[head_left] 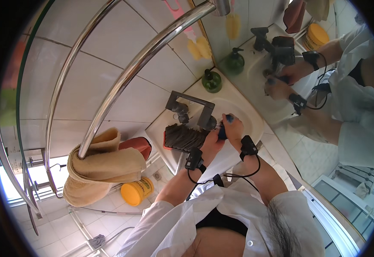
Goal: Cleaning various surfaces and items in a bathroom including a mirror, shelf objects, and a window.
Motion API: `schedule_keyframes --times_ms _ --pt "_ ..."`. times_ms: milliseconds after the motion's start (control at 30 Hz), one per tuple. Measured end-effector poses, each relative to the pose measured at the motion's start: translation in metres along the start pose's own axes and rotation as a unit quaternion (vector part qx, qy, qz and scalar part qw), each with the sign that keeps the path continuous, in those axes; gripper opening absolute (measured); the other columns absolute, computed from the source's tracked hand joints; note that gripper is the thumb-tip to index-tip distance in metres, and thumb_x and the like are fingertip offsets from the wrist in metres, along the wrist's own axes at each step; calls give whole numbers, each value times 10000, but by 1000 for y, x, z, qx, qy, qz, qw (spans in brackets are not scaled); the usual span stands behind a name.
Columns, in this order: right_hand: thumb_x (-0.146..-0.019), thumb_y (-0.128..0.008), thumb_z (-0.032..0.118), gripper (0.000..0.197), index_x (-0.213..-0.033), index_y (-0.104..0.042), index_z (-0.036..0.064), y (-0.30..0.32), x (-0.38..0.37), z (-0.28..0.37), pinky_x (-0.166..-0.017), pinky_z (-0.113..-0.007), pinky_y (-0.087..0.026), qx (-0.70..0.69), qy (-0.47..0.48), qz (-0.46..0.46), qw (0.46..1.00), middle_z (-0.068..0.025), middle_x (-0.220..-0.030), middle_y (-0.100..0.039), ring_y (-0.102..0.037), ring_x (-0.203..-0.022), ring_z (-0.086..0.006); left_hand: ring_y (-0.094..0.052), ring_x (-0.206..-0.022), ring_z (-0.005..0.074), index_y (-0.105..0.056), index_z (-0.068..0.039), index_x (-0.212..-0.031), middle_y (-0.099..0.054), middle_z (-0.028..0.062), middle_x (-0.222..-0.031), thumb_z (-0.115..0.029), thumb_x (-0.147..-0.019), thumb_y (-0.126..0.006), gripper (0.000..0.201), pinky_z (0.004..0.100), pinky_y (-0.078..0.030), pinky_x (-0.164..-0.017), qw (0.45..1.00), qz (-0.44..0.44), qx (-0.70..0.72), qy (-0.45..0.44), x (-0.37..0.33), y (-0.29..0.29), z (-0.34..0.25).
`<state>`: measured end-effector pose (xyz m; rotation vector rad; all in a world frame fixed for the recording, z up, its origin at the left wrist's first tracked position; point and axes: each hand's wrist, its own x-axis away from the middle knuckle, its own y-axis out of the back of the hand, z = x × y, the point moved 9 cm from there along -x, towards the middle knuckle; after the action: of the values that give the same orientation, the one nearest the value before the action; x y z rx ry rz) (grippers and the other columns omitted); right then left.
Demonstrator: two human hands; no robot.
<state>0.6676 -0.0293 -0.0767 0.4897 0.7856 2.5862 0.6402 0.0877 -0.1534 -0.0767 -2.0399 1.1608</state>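
Head view: I am standing over the basin (256, 121), and I think I am in the middle of my work. Going from left to right, a grey, furry, ridged thing (186, 138) with a red edge is lying by the tap (207, 115), and neither of my hands is touching it. My left hand (213, 143) is curling its fingers on a dark blue thing (222, 132). That thing is sitting between my hands, over the basin and just beside the end of the tap. My right hand (234, 127) is bending its fingers and gripping the same thing from the other side. What is done so far is not showing, so I cannot tell. Letting go and putting the dark blue thing down are not done yet.

Now I am counting, left to right again. One tan towel (105, 171) is hanging on a shiny rail (122, 81). One yellow bucket (136, 191) is standing low down, and one red-brown cloth (137, 147) is showing behind the towel. I am seeing one ridged thing, one tap, one green bottle (211, 81) on the basin's corner, one dark blue thing and one basin. Two hands are working, and one mirror (281, 107) is copying them.
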Motion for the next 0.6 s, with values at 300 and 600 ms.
schedule_keyframes --times_ms 300,600 --pt "-863 -613 312 387 -1182 -564 99 -16 26 -30 -747 -332 -554 -347 -259 248 867 -75 -1042 -636 -662 -769 -258 -562 -1066 224 -561 -52 -1154 -595 71 -1154 -151 -943 -516 237 361 -450 -958 994 -37 -28 -98 5 -3 -52" --pt "-674 -657 84 293 -957 -585 66 -34 28 16 -829 -390 -459 -106 207 140 962 -123 -1010 -568 -551 -917 -344 -573 -990 175 -555 -90 -1124 -601 23 -1022 -269 -945 -514 257 300 -482 -846 991 -17 -61 122 23 -24 -23"
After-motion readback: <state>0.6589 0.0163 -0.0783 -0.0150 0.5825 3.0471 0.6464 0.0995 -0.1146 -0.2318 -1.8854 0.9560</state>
